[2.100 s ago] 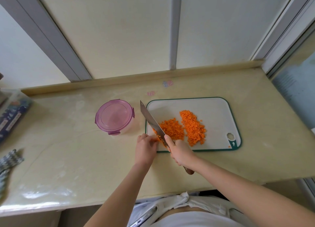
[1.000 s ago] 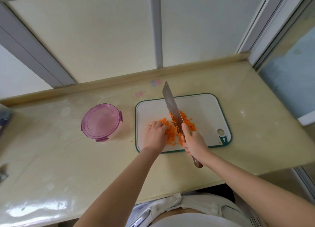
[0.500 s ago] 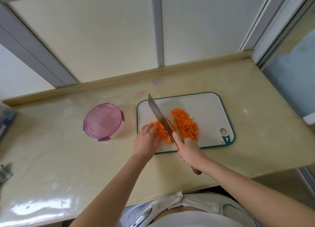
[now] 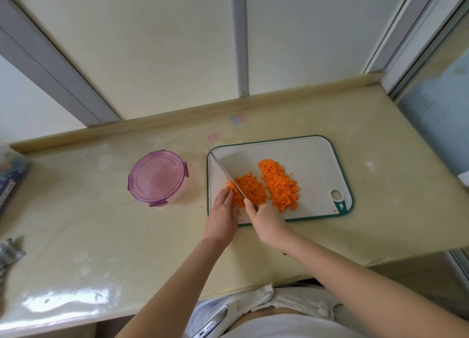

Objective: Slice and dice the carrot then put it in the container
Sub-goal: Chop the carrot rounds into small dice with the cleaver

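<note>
a: what carries it all?
b: a pale, glossy tabletop [image 4: 101, 236]. on its right half lies a white cutting board [image 4: 317, 157] with a green rim. left of the board and apart from it stands the round container [image 4: 157, 177], its purple lid clipped on.
a: and the carrot?
b: all on the board, in tiny cubes, in two heaps. there is a longer heap [image 4: 279, 182] near the middle and a smaller heap [image 4: 252, 189] just left of it.
a: the hands?
b: the right hand [image 4: 266, 223] is wrapped round the handle of the knife [image 4: 223, 170], forefinger along the spine. the blade slants off toward the board's far left corner, its edge down at the left flank of the smaller heap. the left hand [image 4: 220, 213] lies with fairly straight fingers, tips touching that heap just beside the blade, gripping nothing.
a: how will the dice handle?
b: my guess is light, stiff little bits, damp enough to cling to steel and skin, and loose, so they scatter rather than lift as one. pinching is hopeless. better to herd them onto the flat of the blade with a cupped left hand, or to take the board by a bare edge and tip it over the container.
a: anything in the way?
b: the lid has to come off first, and the clips at its rim look like the place to take hold. one orange crumb [image 4: 201, 206] sits on the tabletop between container and board.
</note>
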The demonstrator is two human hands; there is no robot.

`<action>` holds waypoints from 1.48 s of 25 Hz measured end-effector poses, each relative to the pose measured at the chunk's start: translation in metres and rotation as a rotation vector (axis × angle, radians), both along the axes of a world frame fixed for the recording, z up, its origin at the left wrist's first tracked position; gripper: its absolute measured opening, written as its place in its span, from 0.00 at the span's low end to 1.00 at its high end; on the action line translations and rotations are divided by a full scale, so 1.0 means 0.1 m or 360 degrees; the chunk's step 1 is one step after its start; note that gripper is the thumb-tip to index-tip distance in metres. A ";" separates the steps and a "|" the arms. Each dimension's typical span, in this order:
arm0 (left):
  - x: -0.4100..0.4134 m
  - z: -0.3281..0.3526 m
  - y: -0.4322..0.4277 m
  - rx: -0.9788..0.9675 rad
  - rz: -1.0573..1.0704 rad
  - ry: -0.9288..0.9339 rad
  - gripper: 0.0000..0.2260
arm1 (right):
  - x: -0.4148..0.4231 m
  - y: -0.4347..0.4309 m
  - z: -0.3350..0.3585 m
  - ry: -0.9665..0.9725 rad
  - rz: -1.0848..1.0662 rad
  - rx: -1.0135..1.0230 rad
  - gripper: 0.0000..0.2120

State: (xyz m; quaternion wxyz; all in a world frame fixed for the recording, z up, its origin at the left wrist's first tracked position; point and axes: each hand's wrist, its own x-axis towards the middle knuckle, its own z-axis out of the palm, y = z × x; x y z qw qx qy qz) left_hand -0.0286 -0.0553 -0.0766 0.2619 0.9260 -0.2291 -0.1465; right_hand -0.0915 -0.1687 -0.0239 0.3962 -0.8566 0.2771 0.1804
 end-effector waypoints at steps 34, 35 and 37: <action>-0.15 0.46 -0.65 -0.0264 -0.0577 -0.0160 0.26 | -0.32 -0.53 0.47 -0.0030 -0.1048 0.1777 0.27; -0.14 0.44 -0.66 -0.0262 -0.0561 -0.0142 0.26 | -0.32 -0.53 0.48 -0.0023 -0.1055 0.1802 0.27; -0.12 0.37 -0.62 -0.0257 -0.0506 -0.0046 0.25 | -0.35 -0.55 0.50 0.0001 -0.1067 0.1854 0.27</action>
